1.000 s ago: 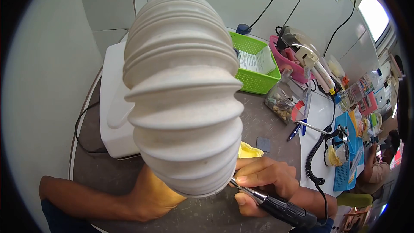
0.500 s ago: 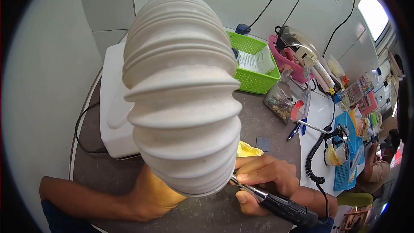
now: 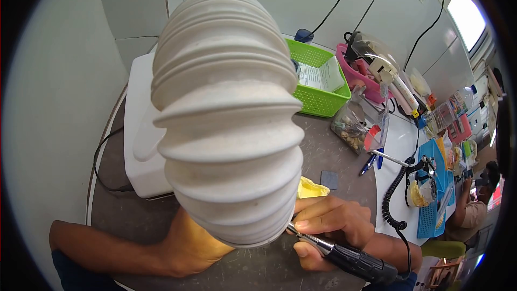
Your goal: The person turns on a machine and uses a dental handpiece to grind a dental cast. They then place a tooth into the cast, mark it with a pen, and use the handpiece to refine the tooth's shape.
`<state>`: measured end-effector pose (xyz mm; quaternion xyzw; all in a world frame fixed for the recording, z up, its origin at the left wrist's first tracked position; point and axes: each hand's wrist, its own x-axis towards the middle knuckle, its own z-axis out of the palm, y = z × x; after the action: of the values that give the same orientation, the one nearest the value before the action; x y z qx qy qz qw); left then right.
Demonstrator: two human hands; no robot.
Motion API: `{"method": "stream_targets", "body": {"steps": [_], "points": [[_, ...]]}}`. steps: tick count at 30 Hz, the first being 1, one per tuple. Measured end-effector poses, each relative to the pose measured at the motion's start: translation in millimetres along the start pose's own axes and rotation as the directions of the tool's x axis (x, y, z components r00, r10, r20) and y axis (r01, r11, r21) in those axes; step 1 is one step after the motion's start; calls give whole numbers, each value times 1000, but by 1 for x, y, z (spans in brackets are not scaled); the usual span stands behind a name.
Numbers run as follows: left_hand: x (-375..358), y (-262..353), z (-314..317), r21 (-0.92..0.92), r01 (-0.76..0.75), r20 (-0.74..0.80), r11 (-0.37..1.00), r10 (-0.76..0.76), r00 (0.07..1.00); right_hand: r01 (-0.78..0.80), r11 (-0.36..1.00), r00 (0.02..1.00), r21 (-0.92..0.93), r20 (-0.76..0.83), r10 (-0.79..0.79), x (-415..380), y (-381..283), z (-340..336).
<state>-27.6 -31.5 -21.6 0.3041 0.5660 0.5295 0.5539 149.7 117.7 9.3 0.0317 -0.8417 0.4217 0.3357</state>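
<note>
A large white ribbed hose (image 3: 229, 124) fills the middle of the view and covers the spot between my hands. My right hand (image 3: 336, 223) grips a black and silver rotary handpiece (image 3: 355, 258), whose tip runs behind the hose's lower edge. From the left, my left hand (image 3: 196, 242) reaches under the hose; its fingers and anything in them are hidden. Just beyond my right hand lies a yellow piece (image 3: 312, 187), partly covered by the hose. A small grey square (image 3: 329, 180) rests on the dark worktop (image 3: 258, 269) beside it.
A white machine housing (image 3: 142, 134) stands at left. Behind sit a green basket (image 3: 323, 102) with papers, a pink basket (image 3: 371, 89) and a clear container (image 3: 350, 129). Blue pens (image 3: 371, 163), a coiled black cord (image 3: 386, 199) and a blue tray (image 3: 425, 221) are at right. A person (image 3: 474, 210) sits farther right.
The hose appears very slightly larger and shifted in view. Both hands and the handpiece keep nearly the same position.
</note>
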Motion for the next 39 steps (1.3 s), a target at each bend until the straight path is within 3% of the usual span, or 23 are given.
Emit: {"method": "stream_targets", "body": {"steps": [11, 14, 17, 23, 25, 39], "points": [[1, -3, -1, 54, -37, 16, 998, 36, 999, -4, 1000, 1000, -11, -8, 4, -2, 1, 0], [2, 1, 1, -1, 21, -8, 1000, -21, 1000, -7, 1000, 1000, -1, -25, 7, -4, 1, 1], [0, 9, 3, 137, -26, 33, 990, 21, 999, -8, 1000, 1000, 12, -24, 8, -3, 1, 1], [1, 13, 3, 122, -52, 51, 991, 46, 998, 28, 1000, 999, 0, -24, -28, -2, 2, 1], [0, 25, 4, -9, 11, 137, 1000, -10, 990, 47, 999, 999, -14, -12, -47, -1, 2, 0], [-1, 29, 8, 11, -54, 129, 998, 52, 990, 5, 1000, 1000, 10, 9, -5, -2, -2, 0]]}}
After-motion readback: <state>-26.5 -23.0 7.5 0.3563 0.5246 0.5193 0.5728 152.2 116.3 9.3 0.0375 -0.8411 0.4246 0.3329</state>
